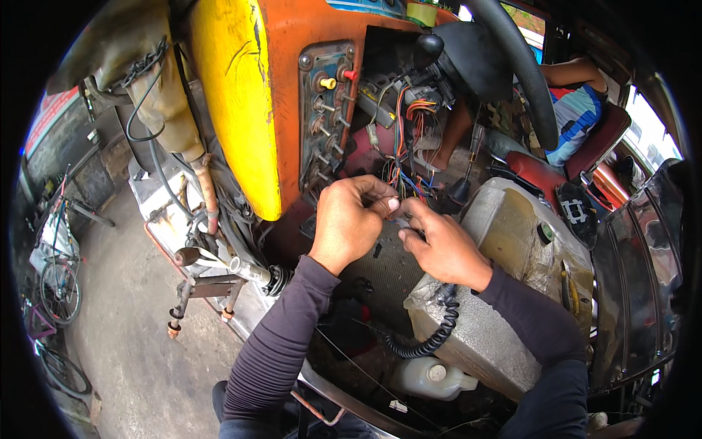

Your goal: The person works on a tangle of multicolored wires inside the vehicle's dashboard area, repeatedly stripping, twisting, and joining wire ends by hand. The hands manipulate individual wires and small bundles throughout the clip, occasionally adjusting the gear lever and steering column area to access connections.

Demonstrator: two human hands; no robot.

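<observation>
My left hand (351,219) is closed, thumb and forefinger pinched on what looks like a thin wire, mostly hidden by the fingers. Close against it, my right hand (444,241) is also closed in a pinch; a small greyish bit shows at its fingertips, too small to name. Just beyond both hands hangs a bundle of loose coloured wires (401,150), coming down from below the steering wheel (523,66). Left of the wires, an orange dash panel (292,80) carries a metal switch plate (327,117) with several toggles, one yellow-capped and one red-capped.
A plastic-wrapped engine cover (475,322) lies under my right forearm, with a black coiled cord (431,344) beside it. Below stands a whitish jug (431,378). A gear lever (468,172) rises beyond my right hand. Another person (578,113) sits at the far right. Bicycles (60,285) stand left.
</observation>
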